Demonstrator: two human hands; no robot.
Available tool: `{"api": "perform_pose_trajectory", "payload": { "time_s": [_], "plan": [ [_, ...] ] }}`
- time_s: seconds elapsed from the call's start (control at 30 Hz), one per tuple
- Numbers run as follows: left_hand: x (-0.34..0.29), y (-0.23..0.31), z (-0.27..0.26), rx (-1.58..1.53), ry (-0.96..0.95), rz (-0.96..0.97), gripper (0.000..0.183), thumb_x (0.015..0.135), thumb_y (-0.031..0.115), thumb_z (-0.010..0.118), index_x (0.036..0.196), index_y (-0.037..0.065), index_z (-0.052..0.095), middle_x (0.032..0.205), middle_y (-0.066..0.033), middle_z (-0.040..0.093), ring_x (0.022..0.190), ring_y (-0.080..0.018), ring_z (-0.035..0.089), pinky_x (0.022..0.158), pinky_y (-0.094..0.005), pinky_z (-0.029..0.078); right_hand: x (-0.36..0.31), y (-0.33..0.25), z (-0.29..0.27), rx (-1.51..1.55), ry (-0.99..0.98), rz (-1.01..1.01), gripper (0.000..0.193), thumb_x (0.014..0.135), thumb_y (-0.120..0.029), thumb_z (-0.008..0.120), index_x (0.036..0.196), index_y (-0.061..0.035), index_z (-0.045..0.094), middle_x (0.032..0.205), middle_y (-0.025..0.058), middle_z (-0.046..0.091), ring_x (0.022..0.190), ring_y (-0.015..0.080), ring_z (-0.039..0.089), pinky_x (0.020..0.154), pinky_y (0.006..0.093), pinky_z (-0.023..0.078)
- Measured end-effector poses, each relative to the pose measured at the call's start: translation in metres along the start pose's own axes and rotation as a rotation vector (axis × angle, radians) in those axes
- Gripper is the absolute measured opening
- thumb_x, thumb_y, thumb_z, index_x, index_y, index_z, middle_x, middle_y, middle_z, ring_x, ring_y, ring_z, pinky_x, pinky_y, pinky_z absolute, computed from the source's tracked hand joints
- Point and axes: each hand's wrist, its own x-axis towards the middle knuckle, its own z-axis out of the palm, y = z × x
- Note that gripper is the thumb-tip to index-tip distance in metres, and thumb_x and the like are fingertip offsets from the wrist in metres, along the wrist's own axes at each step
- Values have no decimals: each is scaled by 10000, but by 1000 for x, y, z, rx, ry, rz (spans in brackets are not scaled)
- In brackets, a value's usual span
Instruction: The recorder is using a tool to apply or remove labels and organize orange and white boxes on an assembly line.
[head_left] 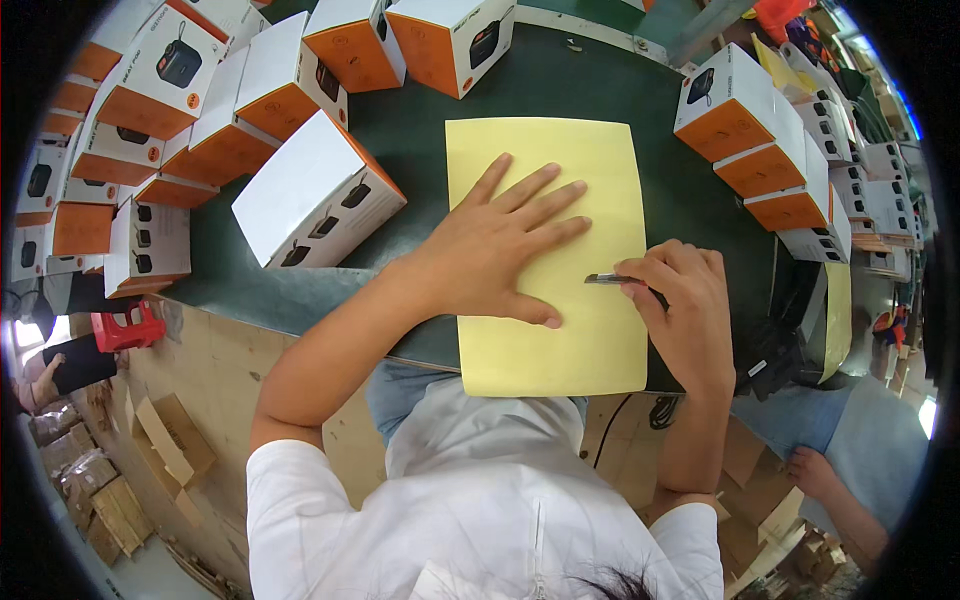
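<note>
A yellow sheet point(520, 355) lies on the dark green tabletop, its lower end reaching past the near edge toward my lap. My left hand point(515, 235) is spread flat on the sheet, fingers apart, with nothing in it. To its right, my right hand point(685, 305) grips a slim utility knife point(605, 279) between thumb and fingers. The metal blade points left over the sheet; whether it touches the surface I cannot tell. Most of the knife's handle is hidden in my palm.
A white and orange box point(318, 195) lies tilted left of the sheet. Several similar boxes point(155, 70) are stacked at the far left, with more boxes point(740, 105) at the right. A seated person's arm point(840, 500) shows at lower right. A red plastic stool point(128, 327) stands beyond the table's left side.
</note>
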Motion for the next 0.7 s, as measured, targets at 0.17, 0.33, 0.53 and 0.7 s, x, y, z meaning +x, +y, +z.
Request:
{"api": "perform_pose_trajectory", "payload": {
  "time_s": [0.17, 0.33, 0.53, 0.7],
  "plan": [
    [-2, 0, 2, -7, 4, 0, 971, 775, 742, 709, 1519, 150, 511, 1667, -119, 356, 1570, -347, 256, 1268, -612, 119, 0, -7, 4, 18, -40, 32, 204, 805, -207, 815, 967, -113, 733, 897, 28, 630, 910, 241, 614, 902, 409, 404],
    [1, 1, 3, -21, 14, 1, 1007, 747, 754, 724, 1516, 139, 513, 1666, -129, 352, 1571, -349, 252, 1261, -635, 108, 3, -12, 21, -152, 19, 67, 285, 775, -335, 850, 859, -133, 667, 877, 13, 615, 871, 227, 594, 879, 419, 371],
    [0, 2, 8, -10, 46, -3, 1068, 707, 781, 734, 1513, 119, 509, 1674, -135, 331, 1571, -360, 248, 1253, -659, 93, 3, -14, 15, -56, 65, 88, 287, 748, -304, 874, 826, -132, 658, 813, 6, 598, 839, 219, 588, 856, 409, 366],
    [-6, 4, -1, 55, 71, 3, 962, 761, 703, 752, 1489, 117, 521, 1663, -143, 350, 1553, -370, 292, 1250, -641, 168, -3, -21, -2, 40, 188, 123, 283, 733, -243, 884, 820, -125, 642, 803, 7, 601, 820, 220, 582, 858, 386, 361]
  ]
}}
